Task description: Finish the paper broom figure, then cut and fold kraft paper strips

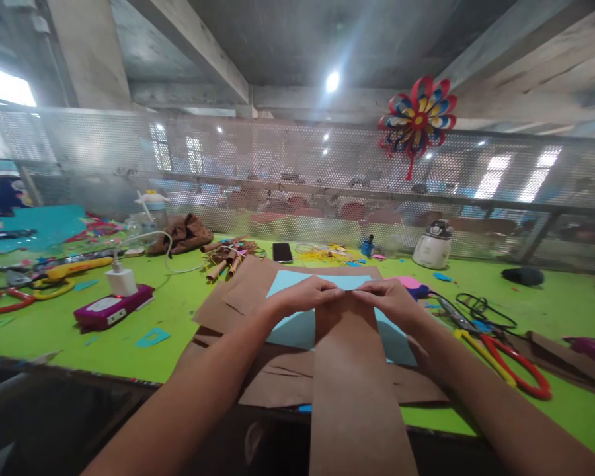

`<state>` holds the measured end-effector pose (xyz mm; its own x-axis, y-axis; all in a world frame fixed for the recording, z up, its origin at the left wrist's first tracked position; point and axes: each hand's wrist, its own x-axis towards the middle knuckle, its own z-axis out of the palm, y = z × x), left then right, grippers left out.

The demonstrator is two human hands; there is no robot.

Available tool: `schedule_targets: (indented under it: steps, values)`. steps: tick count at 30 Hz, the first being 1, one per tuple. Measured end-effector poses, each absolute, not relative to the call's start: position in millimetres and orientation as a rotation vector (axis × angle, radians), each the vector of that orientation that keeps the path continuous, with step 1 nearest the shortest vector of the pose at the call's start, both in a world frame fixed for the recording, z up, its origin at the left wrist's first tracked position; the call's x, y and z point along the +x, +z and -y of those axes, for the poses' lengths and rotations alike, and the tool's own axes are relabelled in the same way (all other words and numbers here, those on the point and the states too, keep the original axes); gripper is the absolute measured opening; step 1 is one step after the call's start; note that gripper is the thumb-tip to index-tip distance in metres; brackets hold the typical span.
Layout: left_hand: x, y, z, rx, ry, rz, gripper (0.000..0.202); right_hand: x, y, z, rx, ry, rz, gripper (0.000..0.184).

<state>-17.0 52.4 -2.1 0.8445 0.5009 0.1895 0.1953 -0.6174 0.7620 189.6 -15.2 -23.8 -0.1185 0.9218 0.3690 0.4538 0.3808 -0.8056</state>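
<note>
A long strip of brown paper (352, 370) runs from the table's near edge toward its middle. My left hand (305, 294) and my right hand (389, 297) both pinch the strip's far end, fingertips almost meeting. Under the strip lies a light blue sheet (297, 324) on top of larger brown paper sheets (238, 291). All of this rests on a bright green table (129, 337).
Red and yellow scissors (506, 360) and black scissors (480, 307) lie to the right. On the left are a magenta device with a white charger (114, 304), rolled paper tubes (225, 258), a phone (281, 252) and yellow tools. A white jar (432, 244) and a paper pinwheel (419, 119) stand by the mesh fence.
</note>
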Motion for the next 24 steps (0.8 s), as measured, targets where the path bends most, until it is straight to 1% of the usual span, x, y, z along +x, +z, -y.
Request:
schedule_targets:
  steps: [3,7,11,19,24]
  values:
    - [-18.6,-0.5,-51.6,2.23,0.517,-0.508,0.036,190.6,-22.4,16.3,-1.216,0.634,1.734,0.023]
    - [-17.2,-0.4,-50.0,2.294,0.606,-0.489,0.034,190.8,-20.6,17.6,-1.181,0.671,1.726,0.023]
    - [-16.2,-0.6,-48.3,2.415,0.695,-0.492,0.034,188.9,-16.8,20.6,-1.171,0.747,1.7,0.026]
    - [-16.5,-1.0,-47.4,2.453,0.708,-0.486,0.034,186.6,-18.9,19.4,-1.205,0.521,1.654,0.029]
    - [-14.5,-2.0,-49.0,2.335,0.747,-0.459,0.025,189.5,-22.1,17.1,-1.178,0.493,1.671,0.027]
